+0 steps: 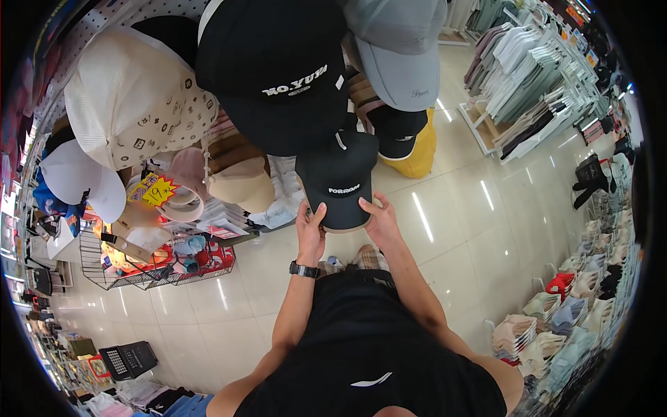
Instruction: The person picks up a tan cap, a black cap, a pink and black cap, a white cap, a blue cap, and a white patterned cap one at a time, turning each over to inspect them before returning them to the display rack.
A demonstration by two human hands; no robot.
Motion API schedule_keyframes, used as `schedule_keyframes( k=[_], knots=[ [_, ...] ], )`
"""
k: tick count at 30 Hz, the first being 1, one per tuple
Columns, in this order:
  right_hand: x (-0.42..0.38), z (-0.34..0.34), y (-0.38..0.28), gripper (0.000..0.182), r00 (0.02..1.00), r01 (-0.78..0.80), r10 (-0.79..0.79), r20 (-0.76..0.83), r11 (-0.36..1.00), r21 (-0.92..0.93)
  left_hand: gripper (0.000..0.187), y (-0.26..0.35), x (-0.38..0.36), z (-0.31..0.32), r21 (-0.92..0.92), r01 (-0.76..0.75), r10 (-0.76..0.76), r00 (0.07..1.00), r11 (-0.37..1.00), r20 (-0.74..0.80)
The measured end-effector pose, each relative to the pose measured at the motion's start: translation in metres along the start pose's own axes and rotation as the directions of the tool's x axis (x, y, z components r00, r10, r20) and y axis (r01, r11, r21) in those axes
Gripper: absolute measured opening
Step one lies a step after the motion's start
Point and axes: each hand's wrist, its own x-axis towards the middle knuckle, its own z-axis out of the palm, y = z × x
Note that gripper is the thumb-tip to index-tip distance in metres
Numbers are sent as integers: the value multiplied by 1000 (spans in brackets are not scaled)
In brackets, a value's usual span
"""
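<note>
Both hands grip the brim of a black cap (342, 167) with white lettering on its front. My left hand (311, 226) holds the brim's left side, its thumb on top. On the right side of the brim, my right hand (381, 219) has its thumb on top too. Just above the cap hangs a larger black hat (278, 76) with white lettering. A grey cap (396, 62) is at its right, and a cream patterned hat (132, 97) at its left. A beige cap (243, 184) is left of the held cap.
A yellow price tag (154, 189) hangs at the left above a wire basket (160, 274) of goods. Clothes racks (528, 76) stand at the upper right, more garments (556, 320) at the lower right. A black crate (128, 360) is at the lower left.
</note>
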Motion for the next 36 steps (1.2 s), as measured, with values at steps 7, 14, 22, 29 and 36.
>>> schedule_keyframes(
  k=[7,14,22,29,36],
  knots=[
    [16,-7,10,64,1000,2,-2,-12,1000,-24,40,-5,8,-3,78,31,-27,998,996,-54],
    [19,-5,19,65,999,-28,23,-34,987,-159,44,-22,30,-30,83,30,-21,994,996,-103],
    [50,-64,-11,48,988,28,-54,-142,985,-173,64,-18,51,-10,90,-84,99,980,992,-170],
    [73,-92,-63,46,962,64,-95,-254,990,-126,49,-32,67,-17,351,-217,351,856,911,-379],
    [105,-117,-105,52,986,23,-50,-160,986,-166,35,-97,74,-18,458,159,83,882,875,-464]
  ],
)
